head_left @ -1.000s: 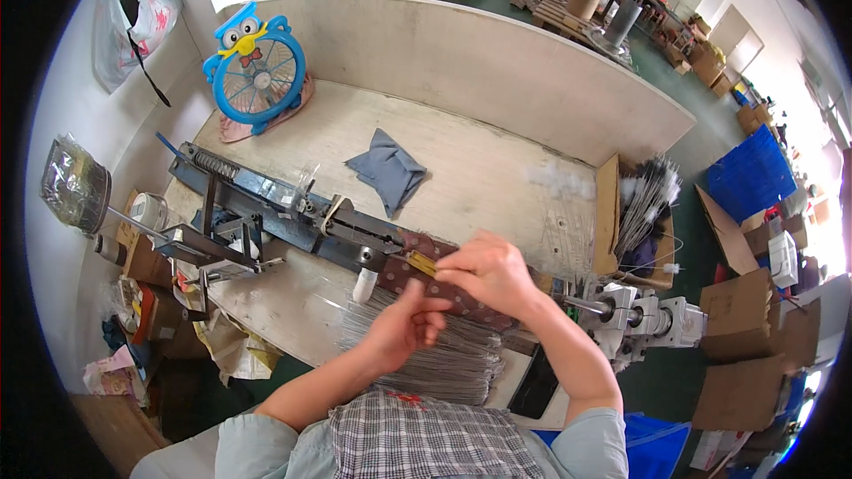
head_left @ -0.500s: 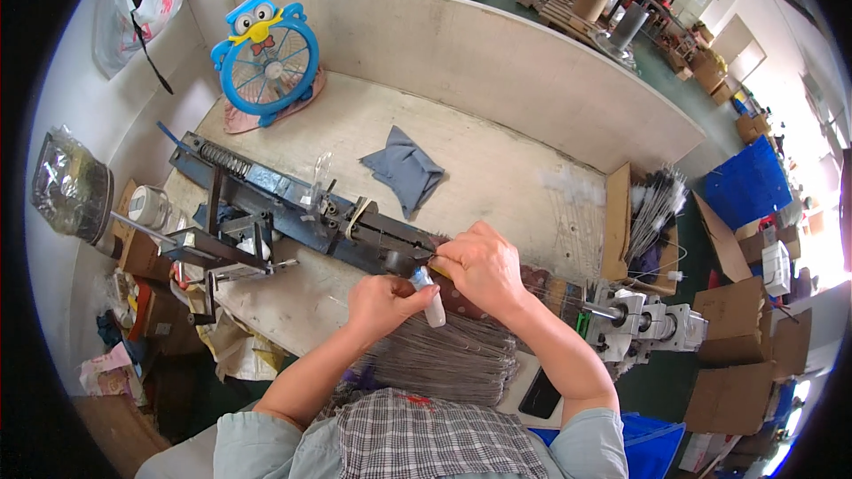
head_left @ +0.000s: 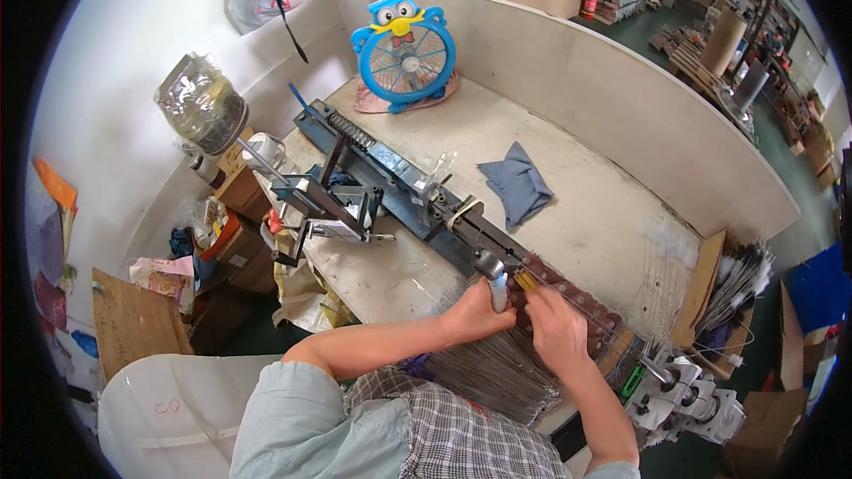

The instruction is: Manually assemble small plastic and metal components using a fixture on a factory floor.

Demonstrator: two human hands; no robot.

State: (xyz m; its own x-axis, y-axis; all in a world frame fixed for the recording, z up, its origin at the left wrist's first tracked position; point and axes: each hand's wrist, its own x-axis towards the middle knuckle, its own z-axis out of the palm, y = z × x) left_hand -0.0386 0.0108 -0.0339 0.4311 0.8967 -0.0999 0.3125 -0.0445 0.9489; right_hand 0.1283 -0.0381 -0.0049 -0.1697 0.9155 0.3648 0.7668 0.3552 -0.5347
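My left hand [head_left: 477,316] is closed around the white handle of a small hammer [head_left: 499,291]. Its rounded metal head points up, beside the near end of a long dark metal bench fixture [head_left: 417,191]. Just to the right, my right hand [head_left: 557,328] curls over a slim yellow-handled tool [head_left: 525,279]; its working end cannot be made out. Both hands hover by a dotted maroon cloth [head_left: 590,306]. Below them lies a thick bundle of thin metal wires [head_left: 497,372], partly covered by my forearms and a checked apron [head_left: 461,430].
A blue cartoon fan [head_left: 406,62] stands at the back of the bench, and a grey folded cloth [head_left: 517,184] lies mid-bench. To the left is a metal stand [head_left: 333,208]. On the right are a clamp-like machine [head_left: 688,404] and an open cardboard box [head_left: 701,293] of wires.
The view has swung left, so the bench appears further right. My right hand has drawn back from the fixture's end, showing more of the yellow tool. The hammer stays in my left hand.
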